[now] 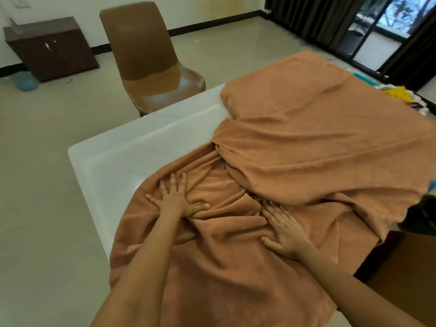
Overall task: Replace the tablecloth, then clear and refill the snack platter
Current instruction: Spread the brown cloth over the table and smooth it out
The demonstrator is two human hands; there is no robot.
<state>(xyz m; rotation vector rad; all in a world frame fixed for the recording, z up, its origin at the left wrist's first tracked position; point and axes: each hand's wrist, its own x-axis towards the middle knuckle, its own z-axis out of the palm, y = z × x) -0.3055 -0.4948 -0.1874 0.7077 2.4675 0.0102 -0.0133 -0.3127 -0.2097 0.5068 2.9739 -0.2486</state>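
An orange-brown fleece tablecloth (306,142) lies crumpled and partly folded over itself on a white table (122,152). The table's left part is uncovered. My left hand (175,199) lies flat with fingers spread on the wrinkled cloth near the table's left side. My right hand (285,230) also presses flat on the cloth, fingers straight, a little to the right and nearer to me. The cloth hangs over the near edge of the table. No snack platter is in view.
A brown chair (151,62) stands at the table's far left side. A dark low cabinet (52,48) sits against the back wall, with a blue bin (23,81) beside it. Colourful items (396,93) show at the far right edge. Dark curtains (330,17) hang by a window.
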